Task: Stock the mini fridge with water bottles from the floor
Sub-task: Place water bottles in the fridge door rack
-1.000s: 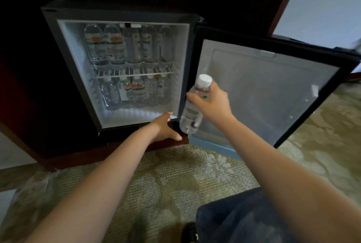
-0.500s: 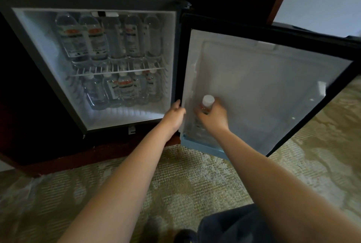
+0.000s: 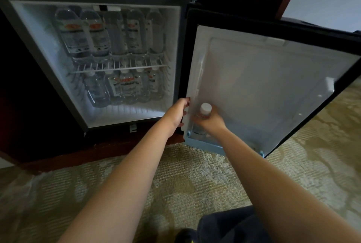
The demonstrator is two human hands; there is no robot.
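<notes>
– Where is the clear plastic water bottle with the white cap?
– In the blue shelf low on the white fridge door. The right hand curls round its neck.
– The left hand?
– It grips the door's edge, just beside.
– Hard to hold?
– Probably heavy, smooth, squashy. The neck holds best.

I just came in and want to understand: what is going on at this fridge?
A person is stocking the open mini fridge. The right hand grips a water bottle upright in the bottom shelf of the door. The left hand holds that door's hinge-side edge. Many bottles already fill the inside.
</notes>
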